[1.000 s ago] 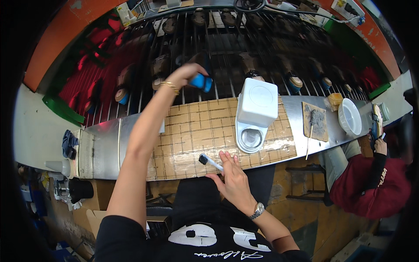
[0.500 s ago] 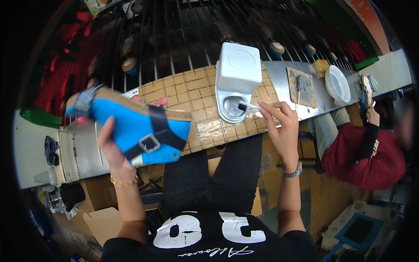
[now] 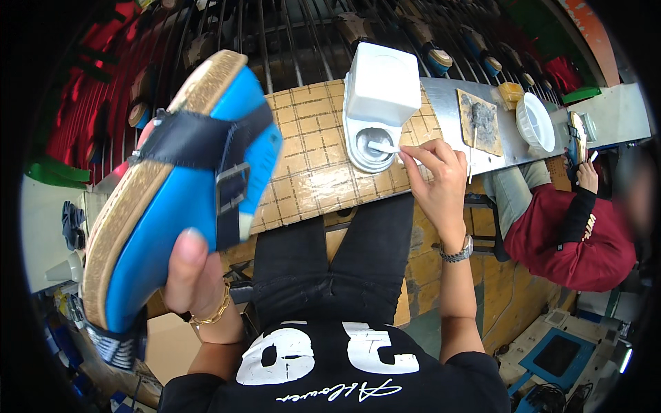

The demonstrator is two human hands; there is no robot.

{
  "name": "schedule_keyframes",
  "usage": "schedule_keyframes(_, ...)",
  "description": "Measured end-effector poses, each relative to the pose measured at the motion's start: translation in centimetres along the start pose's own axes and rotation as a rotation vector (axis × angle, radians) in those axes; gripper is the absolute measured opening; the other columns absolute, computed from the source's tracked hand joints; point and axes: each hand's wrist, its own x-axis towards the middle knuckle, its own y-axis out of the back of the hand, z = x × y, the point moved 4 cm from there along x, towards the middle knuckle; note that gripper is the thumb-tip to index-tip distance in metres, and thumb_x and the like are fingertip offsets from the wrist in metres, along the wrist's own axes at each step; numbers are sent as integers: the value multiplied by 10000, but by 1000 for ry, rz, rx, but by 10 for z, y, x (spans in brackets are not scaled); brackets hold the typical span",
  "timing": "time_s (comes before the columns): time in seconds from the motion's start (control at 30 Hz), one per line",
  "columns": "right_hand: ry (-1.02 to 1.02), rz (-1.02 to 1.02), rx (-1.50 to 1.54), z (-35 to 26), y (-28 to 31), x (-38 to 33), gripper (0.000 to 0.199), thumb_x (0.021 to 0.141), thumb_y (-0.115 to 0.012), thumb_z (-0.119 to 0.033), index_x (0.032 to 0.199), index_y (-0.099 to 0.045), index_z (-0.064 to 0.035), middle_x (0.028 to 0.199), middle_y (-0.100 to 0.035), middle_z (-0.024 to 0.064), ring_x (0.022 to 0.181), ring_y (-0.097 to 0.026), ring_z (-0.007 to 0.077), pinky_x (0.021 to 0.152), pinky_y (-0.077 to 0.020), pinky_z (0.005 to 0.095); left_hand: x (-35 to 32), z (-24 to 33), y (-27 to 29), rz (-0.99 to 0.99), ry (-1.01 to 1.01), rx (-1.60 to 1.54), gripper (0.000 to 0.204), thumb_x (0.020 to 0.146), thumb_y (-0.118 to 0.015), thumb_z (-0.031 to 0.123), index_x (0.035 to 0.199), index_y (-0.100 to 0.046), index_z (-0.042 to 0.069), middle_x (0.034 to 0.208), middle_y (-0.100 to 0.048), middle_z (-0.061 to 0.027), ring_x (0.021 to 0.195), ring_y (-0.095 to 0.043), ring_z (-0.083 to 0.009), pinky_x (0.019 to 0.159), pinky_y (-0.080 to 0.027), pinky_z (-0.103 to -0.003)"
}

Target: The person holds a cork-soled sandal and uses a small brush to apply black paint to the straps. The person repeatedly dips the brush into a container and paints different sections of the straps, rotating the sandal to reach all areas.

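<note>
My left hand (image 3: pixel 200 279) grips a sandal (image 3: pixel 186 142) with dark straps, a buckle and a cork-coloured sole edge. The sandal is fitted on a bright blue shoe last (image 3: pixel 155 234) and raised close on the left, tilted with its sole edge facing left. My thumb presses on the blue side; the other fingers are mostly hidden behind. Between thumb and fingers, my right hand (image 3: pixel 441 186) pinches a small brush (image 3: pixel 387 148) by its white handle. Its head dips into the round cup at the foot of a white dispenser (image 3: pixel 382 82), so the bristles are hard to see.
The dispenser stands on a grid-lined brown board (image 3: pixel 310 172) on a metal bench. To the right lie a stained pad (image 3: pixel 482 124) with a thin stick, a yellow block (image 3: pixel 511 91) and a white bowl (image 3: pixel 535 122). A co-worker in a maroon top (image 3: pixel 571 241) sits right; a rod conveyor (image 3: pixel 303 41) carries shoes beyond.
My left hand has turned the sandal from lying sideways to steeply upright and brought it closer. The brush has gone lower into the cup, its dark head no longer plainly visible.
</note>
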Motion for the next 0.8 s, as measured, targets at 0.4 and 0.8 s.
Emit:
schedule_keyframes(0.4, -477, -296, 753, 29, 5, 9, 196, 952, -719, -174, 1037, -761, -3, 788, -637, -22, 786, -562, 47, 703, -419, 195, -46, -76, -10, -234, 210, -94, 792, 950, -672, 239, 1576, -233, 30, 1342, -571, -235, 1119, -667, -266, 888, -615, -384)
schedule_keyframes(0.8, 134, 138, 504, -95, 86, 9, 282, 665, -831, 10, 928, -817, -92, 857, -650, 53, 748, -572, 139, 686, -440, 249, -50, -75, -31, -372, -546, 701, 640, 948, -620, 128, 1504, -349, -40, 1344, -568, -279, 1105, -687, -297, 909, -596, -332)
